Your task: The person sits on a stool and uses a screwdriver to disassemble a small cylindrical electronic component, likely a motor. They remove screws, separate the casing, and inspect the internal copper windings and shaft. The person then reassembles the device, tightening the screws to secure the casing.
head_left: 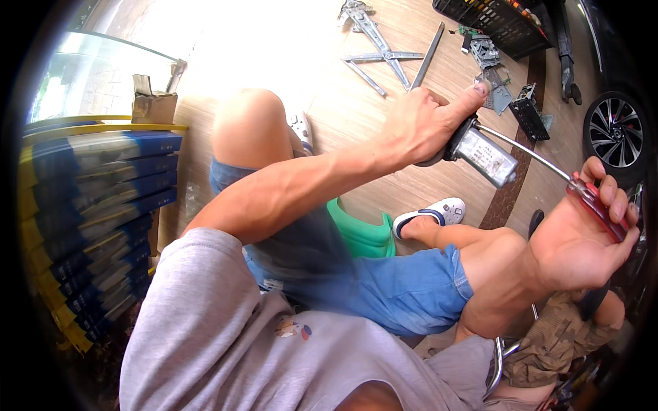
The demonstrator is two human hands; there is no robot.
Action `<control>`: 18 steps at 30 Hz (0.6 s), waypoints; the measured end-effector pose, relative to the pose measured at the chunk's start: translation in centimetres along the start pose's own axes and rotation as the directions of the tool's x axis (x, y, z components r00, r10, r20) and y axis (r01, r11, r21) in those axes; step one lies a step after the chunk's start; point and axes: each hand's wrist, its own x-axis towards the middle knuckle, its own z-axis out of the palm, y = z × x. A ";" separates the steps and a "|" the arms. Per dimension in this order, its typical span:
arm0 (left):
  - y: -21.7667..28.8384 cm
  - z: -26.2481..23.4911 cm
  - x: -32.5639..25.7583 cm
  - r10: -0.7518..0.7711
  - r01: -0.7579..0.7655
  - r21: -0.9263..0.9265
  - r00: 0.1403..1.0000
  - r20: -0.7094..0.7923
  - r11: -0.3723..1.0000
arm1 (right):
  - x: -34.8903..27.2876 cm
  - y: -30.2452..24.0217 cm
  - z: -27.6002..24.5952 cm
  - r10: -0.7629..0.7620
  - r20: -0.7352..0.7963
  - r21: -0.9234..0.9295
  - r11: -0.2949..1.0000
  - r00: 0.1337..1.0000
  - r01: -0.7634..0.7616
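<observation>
My left hand (425,123) is closed around the black end of a small electric motor (485,157), whose silver casing points toward the lower right. My thumb extends along the top of the black part. In my right hand (582,236) is a screwdriver (524,152), gripped by its red handle. Its long shaft slants up to the left, and the tip meets the motor's black end beside my left thumb; whether it sits on a screw cannot be made out. A long metal bar (428,56) shows beyond my left knuckles; whether it joins the motor is hidden.
A scissor-like metal window regulator (384,55) lies on the wooden-look floor, near loose electronic parts (485,51) and a black crate (493,27). A car wheel (620,133) stands right. Blue-yellow boxes (130,185) are stacked left. A green stool (360,233) and a person in camouflage (558,342) are close.
</observation>
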 end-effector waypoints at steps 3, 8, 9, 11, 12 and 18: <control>0.4 0.1 -0.1 0.001 0.000 -0.085 1.000 0.014 0.996 | -0.1 0.0 0.4 -0.013 0.017 0.044 0.999 1.000 0.013; 0.9 0.3 0.3 0.011 -0.011 -0.065 1.000 0.009 0.998 | 0.6 -0.1 0.1 -0.054 0.027 0.082 0.995 0.998 0.052; 0.8 0.4 0.4 -0.005 0.005 -0.054 1.000 0.009 0.999 | 0.5 0.0 0.2 -0.051 0.028 0.080 0.996 0.998 0.049; 0.6 0.4 0.6 -0.021 0.021 -0.060 1.000 0.003 0.998 | 0.5 0.2 0.5 -0.044 0.014 0.077 0.996 0.999 0.042; 0.6 0.4 0.7 -0.033 0.033 -0.063 0.999 -0.003 0.997 | 0.5 0.3 0.4 -0.042 0.016 0.075 0.996 0.999 0.040; -0.1 0.4 0.6 0.035 -0.035 0.015 0.999 -0.009 0.999 | 0.7 -0.5 -0.3 0.130 0.475 0.135 0.966 0.870 -0.218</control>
